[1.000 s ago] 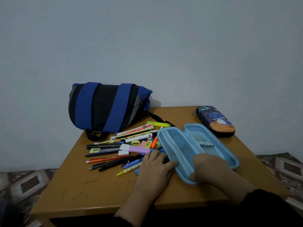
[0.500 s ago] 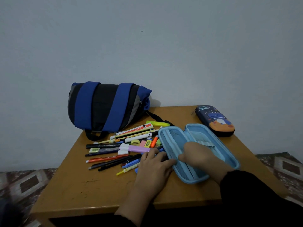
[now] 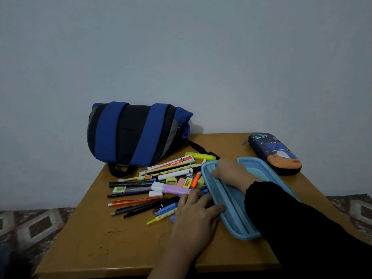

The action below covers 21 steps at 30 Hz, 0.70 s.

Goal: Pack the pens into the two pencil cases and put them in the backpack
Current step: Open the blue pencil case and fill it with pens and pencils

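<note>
Wooden table [image 3: 84, 228] against a plain grey-blue wall [image 3: 181, 47], patterned floor covering [image 3: 36, 224] on both sides, dim light. Blue-and-black backpack [image 3: 132, 135] lies on its side at the back left of the table, straps up; can't tell if it's zipped.

Pens [image 3: 153, 188], highlighters, erasers and a ruler sit in a loose pile mid-table, just left of the open light-blue pencil case [image 3: 227, 200]. Nothing visibly packed in it yet, though the sleeve hides much of the right half. Second pencil case [image 3: 275, 153], dark with a cartoon print, is zipped shut at the back right, apart from the rest.

Left hand [image 3: 196, 214] lies flat, fingers straight, fingertips on the pens and against the near-left rim of the blue case, likely steadying the case or about to gather pens; grasping nothing. Right hand [image 3: 231, 171], black sleeve, reaches across the open case to its far left edge, fingers bent down over the mesh side by the rim; can't tell whether it grips anything. Probably spreading the case flat so pens go in from the pile beside it.

Packing looks barely begun.
</note>
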### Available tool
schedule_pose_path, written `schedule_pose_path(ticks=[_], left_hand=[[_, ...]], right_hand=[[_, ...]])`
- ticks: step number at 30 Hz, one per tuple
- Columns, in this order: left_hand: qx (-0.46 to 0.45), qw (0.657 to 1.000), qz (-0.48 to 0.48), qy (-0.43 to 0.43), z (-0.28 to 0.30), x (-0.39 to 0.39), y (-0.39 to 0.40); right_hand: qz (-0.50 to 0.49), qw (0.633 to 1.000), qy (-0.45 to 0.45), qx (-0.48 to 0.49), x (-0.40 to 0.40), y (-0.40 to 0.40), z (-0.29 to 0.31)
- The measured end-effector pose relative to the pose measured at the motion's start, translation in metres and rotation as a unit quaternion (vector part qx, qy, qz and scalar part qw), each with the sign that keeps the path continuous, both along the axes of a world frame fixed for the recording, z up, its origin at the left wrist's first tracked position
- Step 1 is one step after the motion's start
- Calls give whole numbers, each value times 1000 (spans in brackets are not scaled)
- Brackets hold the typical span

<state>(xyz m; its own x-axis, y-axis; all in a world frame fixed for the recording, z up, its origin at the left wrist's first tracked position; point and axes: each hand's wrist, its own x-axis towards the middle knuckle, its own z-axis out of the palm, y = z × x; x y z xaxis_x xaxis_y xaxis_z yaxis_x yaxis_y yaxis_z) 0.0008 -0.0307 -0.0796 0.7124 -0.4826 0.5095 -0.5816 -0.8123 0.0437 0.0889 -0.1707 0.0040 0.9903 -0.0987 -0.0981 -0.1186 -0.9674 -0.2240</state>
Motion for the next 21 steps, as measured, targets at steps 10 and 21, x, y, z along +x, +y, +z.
schedule_pose_path(ticks=[10, 21], left_hand=[[-23, 999, 3, 23, 7, -2, 2], [-81, 992, 27, 93, 22, -9, 1]], right_hand=[[7, 995, -91, -34, 8, -1, -14], [-31, 992, -108, 59, -94, -34, -41]])
